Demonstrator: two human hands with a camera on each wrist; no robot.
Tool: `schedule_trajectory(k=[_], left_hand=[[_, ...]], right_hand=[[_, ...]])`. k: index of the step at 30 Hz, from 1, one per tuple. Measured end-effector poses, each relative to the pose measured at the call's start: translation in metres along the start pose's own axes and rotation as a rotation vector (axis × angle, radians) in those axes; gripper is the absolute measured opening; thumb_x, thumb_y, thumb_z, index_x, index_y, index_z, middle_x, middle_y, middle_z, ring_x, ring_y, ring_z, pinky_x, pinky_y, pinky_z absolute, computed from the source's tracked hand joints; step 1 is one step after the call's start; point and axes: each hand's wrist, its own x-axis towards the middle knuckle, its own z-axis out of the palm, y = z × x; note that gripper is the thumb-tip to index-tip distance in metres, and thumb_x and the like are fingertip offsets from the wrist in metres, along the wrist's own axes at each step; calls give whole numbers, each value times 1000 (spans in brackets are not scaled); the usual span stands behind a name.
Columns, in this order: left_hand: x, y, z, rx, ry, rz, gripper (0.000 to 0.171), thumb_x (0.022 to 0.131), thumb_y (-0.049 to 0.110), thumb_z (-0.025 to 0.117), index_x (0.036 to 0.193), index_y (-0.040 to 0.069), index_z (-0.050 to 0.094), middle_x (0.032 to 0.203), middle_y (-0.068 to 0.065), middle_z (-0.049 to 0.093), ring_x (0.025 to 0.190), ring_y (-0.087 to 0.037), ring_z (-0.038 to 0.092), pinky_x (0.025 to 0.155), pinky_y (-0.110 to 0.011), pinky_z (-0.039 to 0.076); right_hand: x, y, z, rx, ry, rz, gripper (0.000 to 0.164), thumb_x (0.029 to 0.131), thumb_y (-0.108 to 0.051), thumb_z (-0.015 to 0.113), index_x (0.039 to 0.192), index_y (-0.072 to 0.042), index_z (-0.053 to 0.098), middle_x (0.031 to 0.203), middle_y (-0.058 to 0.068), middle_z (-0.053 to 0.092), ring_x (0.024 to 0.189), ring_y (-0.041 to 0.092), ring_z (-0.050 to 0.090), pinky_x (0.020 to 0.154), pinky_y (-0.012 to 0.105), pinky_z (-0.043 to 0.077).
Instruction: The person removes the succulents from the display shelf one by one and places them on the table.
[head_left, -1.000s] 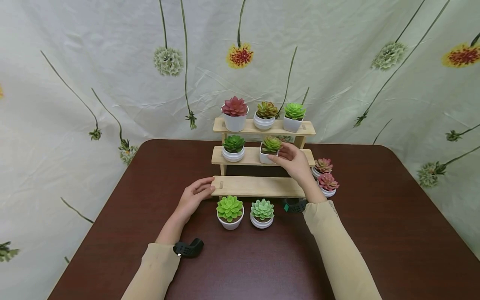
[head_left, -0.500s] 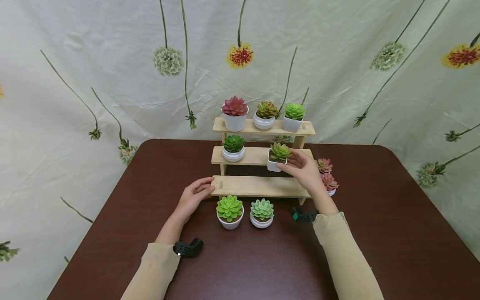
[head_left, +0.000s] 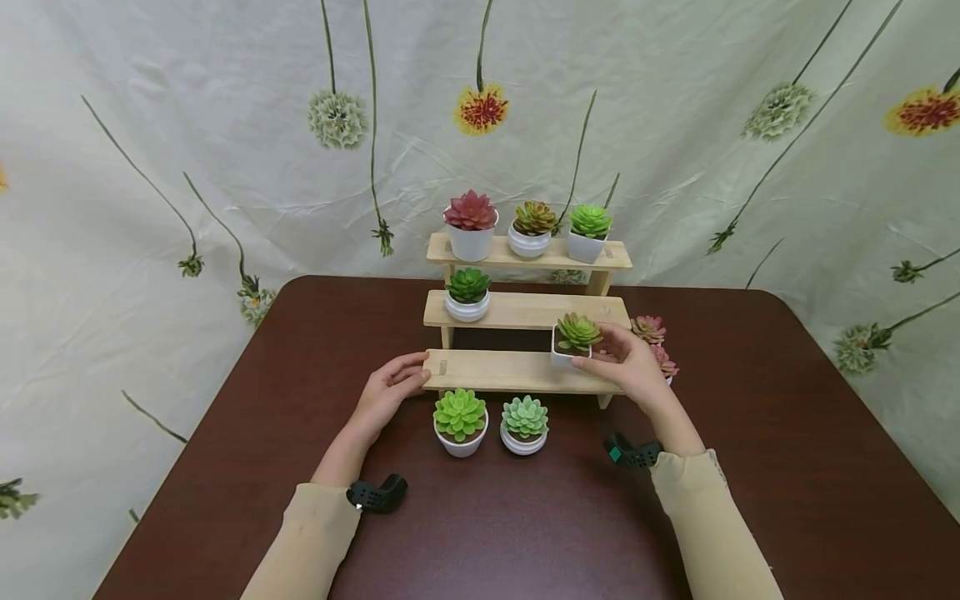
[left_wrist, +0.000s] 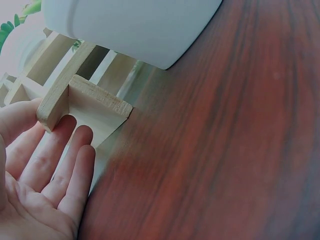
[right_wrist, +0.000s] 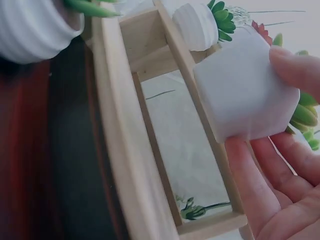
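A three-tier wooden plant stand (head_left: 517,310) is on the table. My left hand (head_left: 386,392) pinches the left end of its lowest board (left_wrist: 54,102), fingertips at the end and under it in the left wrist view. My right hand (head_left: 628,367) holds a potted succulent (head_left: 576,337) with green leaves and a white square pot (right_wrist: 245,90), thumb on one side and fingers on the other. In the head view the pot overlaps the right part of the lowest board. Another potted succulent (head_left: 467,293), dark green, stands at the left of the middle board.
On the top board stand a red succulent (head_left: 470,223), a brownish one (head_left: 531,227) and a bright green one (head_left: 588,232). Before the stand are a lime-green succulent (head_left: 460,421) and a pale green one (head_left: 524,423). Pinkish succulents (head_left: 649,329) sit right of the stand, partly behind my right hand.
My right hand has lifted the square-potted succulent off the middle board and brought it toward me and to the right, over the lowest board. My left hand has stayed at the stand.
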Motion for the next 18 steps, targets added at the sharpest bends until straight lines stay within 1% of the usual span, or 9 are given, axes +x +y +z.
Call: schedule_trajectory(k=[3, 5, 7, 10, 14, 18], left_hand=[[0, 0, 0, 1, -2, -1, 44, 90, 26, 65, 130, 8, 55, 119, -17, 60, 98, -10, 61, 84, -29, 51], [0, 0, 0, -1, -1, -1, 44, 90, 25, 65, 129, 8, 55, 119, -17, 60, 98, -10, 61, 84, -29, 51], [0, 0, 0, -2, -1, -2, 44, 90, 25, 65, 129, 8, 55, 119, -17, 60, 99, -10, 61, 85, -29, 51], [0, 0, 0, -2, -2, -3, 44, 90, 25, 65, 129, 8, 55, 119, -17, 60, 99, -10, 61, 85, -29, 51], [0, 0, 0, 0, -1, -4, 44, 90, 25, 65, 129, 8, 55, 118, -17, 61, 99, -11, 61, 84, -28, 51], [1, 0, 0, 0, -1, -3, 44, 90, 25, 65, 129, 7, 55, 117, -18, 61, 98, -11, 61, 83, -27, 51]], right_hand=[[-5, 6, -2, 32, -35, -28, 61, 80, -12, 76, 133, 1, 48, 119, 17, 55, 108, 26, 56, 85, 21, 48], [-7, 9, -2, 70, -59, -47, 59, 80, -8, 75, 132, 2, 48, 121, 19, 54, 110, 30, 56, 87, 24, 48], [-11, 12, -2, 76, -59, -58, 58, 80, -7, 74, 132, 3, 48, 122, 21, 53, 111, 32, 56, 87, 24, 49], [-16, 17, -1, 68, -44, -44, 58, 81, -8, 74, 132, 3, 47, 122, 22, 54, 109, 32, 58, 84, 23, 50], [-23, 25, 2, 73, -30, -39, 57, 81, -7, 74, 130, 5, 47, 120, 23, 55, 103, 26, 61, 80, 22, 51], [-30, 34, 5, 101, -46, -68, 56, 80, -3, 73, 129, 6, 48, 118, 22, 56, 97, 16, 63, 78, 24, 53]])
